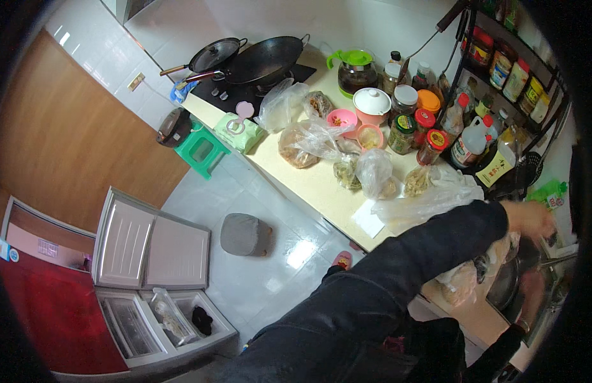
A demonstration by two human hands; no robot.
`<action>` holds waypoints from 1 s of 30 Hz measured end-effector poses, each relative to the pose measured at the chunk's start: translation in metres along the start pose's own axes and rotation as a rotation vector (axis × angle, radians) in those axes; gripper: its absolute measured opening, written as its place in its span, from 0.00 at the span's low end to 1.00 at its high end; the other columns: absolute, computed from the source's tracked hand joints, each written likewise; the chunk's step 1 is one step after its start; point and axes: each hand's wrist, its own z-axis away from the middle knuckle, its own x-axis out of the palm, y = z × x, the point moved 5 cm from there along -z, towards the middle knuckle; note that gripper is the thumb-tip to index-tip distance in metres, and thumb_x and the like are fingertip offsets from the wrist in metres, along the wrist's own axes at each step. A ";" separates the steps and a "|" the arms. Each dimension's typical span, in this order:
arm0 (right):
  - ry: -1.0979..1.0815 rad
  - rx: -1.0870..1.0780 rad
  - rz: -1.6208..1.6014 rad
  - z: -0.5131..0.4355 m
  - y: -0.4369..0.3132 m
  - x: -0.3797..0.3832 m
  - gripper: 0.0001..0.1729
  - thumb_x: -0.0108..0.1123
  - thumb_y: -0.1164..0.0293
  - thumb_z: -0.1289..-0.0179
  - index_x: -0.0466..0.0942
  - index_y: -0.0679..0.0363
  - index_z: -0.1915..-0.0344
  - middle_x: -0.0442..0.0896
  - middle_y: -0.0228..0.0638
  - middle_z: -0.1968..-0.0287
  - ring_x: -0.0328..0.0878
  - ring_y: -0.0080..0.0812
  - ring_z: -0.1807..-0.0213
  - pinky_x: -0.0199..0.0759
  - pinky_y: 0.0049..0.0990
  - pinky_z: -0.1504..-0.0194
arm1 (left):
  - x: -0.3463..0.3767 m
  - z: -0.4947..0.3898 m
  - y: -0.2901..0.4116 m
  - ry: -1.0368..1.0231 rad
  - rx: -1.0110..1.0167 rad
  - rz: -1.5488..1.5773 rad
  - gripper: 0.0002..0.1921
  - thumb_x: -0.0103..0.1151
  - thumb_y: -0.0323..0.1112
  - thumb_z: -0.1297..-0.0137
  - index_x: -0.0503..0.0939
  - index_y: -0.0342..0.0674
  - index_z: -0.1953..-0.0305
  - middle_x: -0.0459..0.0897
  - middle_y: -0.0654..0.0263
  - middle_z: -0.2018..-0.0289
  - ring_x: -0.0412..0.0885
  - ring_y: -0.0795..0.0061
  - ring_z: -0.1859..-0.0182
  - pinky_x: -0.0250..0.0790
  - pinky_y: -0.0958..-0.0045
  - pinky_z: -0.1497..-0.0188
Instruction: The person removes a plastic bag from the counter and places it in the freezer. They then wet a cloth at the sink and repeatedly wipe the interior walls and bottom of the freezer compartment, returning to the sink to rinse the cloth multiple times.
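Note:
My left hand [530, 219], blurred, is at the right side, over the near corner of the sink and close to a small dark thing that I cannot make out. My right hand [532, 289] reaches into the sink beside a dark round pan [504, 287]; its fingers are blurred, and whether it holds anything is unclear. A metal faucet [559, 256] reaches in between the two hands. Plastic bags with food [456, 285] lie on the counter beside the sink, partly behind my left sleeve.
The counter [296, 184] bears tied plastic bags, jars [402, 134], bottles and a lidded white pot [371, 101]. A wok [267, 60] rests on the stove. A spice rack [511, 62] stands at the upper right. On the floor are a grey stool [243, 234] and an opened refrigerator [152, 244].

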 end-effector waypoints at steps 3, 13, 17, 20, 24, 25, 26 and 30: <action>0.099 -0.071 0.055 0.017 -0.021 0.017 0.24 0.43 0.61 0.24 0.66 0.61 0.34 0.69 0.41 0.35 0.69 0.40 0.37 0.64 0.36 0.38 | 0.030 0.008 -0.025 -0.087 -0.047 -0.280 0.28 0.61 0.44 0.46 0.75 0.47 0.43 0.79 0.58 0.51 0.81 0.56 0.56 0.66 0.52 0.48; 0.258 -0.245 -0.242 0.072 -0.195 0.041 0.18 0.52 0.72 0.28 0.73 0.65 0.41 0.76 0.45 0.42 0.73 0.40 0.41 0.69 0.35 0.41 | -0.163 0.220 -0.097 0.803 -0.345 -0.456 0.30 0.64 0.29 0.43 0.70 0.40 0.37 0.75 0.55 0.41 0.71 0.57 0.37 0.62 0.60 0.35; 0.355 -0.337 -0.494 0.102 -0.310 0.068 0.14 0.50 0.75 0.31 0.75 0.68 0.48 0.76 0.46 0.47 0.74 0.43 0.46 0.70 0.35 0.45 | -0.281 0.373 -0.129 0.860 -0.789 -1.079 0.28 0.63 0.34 0.45 0.73 0.41 0.41 0.72 0.44 0.42 0.69 0.46 0.40 0.62 0.52 0.37; 0.101 -0.562 -0.692 0.122 -0.440 0.100 0.13 0.53 0.75 0.38 0.77 0.68 0.55 0.77 0.44 0.53 0.75 0.42 0.53 0.70 0.34 0.51 | -0.344 0.469 -0.153 0.629 -1.273 -1.080 0.23 0.64 0.34 0.45 0.78 0.42 0.46 0.74 0.48 0.42 0.72 0.48 0.41 0.64 0.55 0.38; -0.478 -0.663 -0.602 0.135 -0.599 0.188 0.18 0.63 0.78 0.45 0.78 0.63 0.52 0.78 0.44 0.50 0.77 0.44 0.50 0.72 0.34 0.48 | -0.354 0.502 -0.149 0.582 -1.170 -0.746 0.19 0.63 0.35 0.42 0.79 0.42 0.49 0.80 0.56 0.51 0.81 0.57 0.53 0.74 0.61 0.54; -0.484 -0.690 -0.620 0.133 -0.630 0.213 0.18 0.63 0.78 0.43 0.77 0.64 0.51 0.77 0.44 0.48 0.76 0.46 0.49 0.72 0.35 0.48 | -0.343 0.501 -0.145 0.505 -1.137 -0.628 0.20 0.65 0.37 0.43 0.80 0.44 0.48 0.81 0.58 0.51 0.82 0.59 0.54 0.75 0.61 0.57; -0.464 -0.709 -0.641 0.130 -0.656 0.237 0.17 0.61 0.76 0.42 0.76 0.65 0.51 0.75 0.47 0.44 0.75 0.49 0.47 0.72 0.36 0.48 | -0.333 0.490 -0.134 0.460 -0.981 -0.725 0.21 0.66 0.37 0.45 0.80 0.45 0.48 0.81 0.59 0.51 0.82 0.60 0.54 0.75 0.62 0.57; -0.671 -0.436 -0.446 0.127 -0.700 0.324 0.22 0.61 0.74 0.40 0.72 0.66 0.45 0.80 0.46 0.55 0.79 0.44 0.57 0.72 0.33 0.55 | -0.299 0.474 -0.118 0.288 -0.801 -0.765 0.20 0.70 0.36 0.51 0.82 0.46 0.53 0.80 0.61 0.52 0.80 0.60 0.53 0.75 0.63 0.57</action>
